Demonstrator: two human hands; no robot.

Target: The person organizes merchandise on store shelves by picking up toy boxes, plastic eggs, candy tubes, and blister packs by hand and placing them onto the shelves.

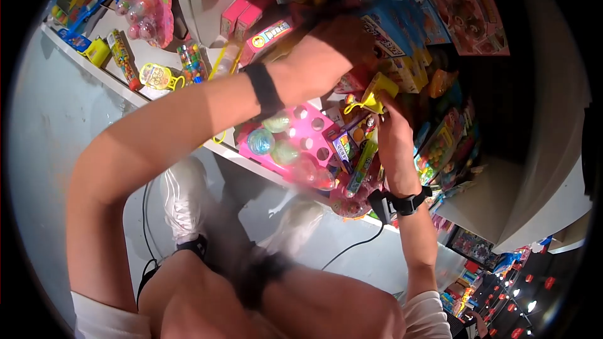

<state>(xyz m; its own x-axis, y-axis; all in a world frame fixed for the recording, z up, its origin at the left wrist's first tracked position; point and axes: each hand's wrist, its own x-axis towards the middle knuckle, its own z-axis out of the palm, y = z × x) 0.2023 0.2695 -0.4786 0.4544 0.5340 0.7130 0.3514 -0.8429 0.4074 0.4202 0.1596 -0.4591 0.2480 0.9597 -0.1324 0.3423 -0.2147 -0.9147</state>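
My right hand is closed on a yellow plastic container with a loop on it. My left hand reaches across the shelf into shadow beside blue-and-yellow candy boxes; its fingers are too dark to make out. Below the two hands lies a pink card with round holes, with clear toy capsules on it. A purple candy packet and a green tube-like packet lie close to my right wrist.
On the shelf's left part are a candy-filled bottle, a yellow looped container, a jar of colored candies and a pink capsule card. A pink illustrated box stands at the back. A black cable runs near my shoes.
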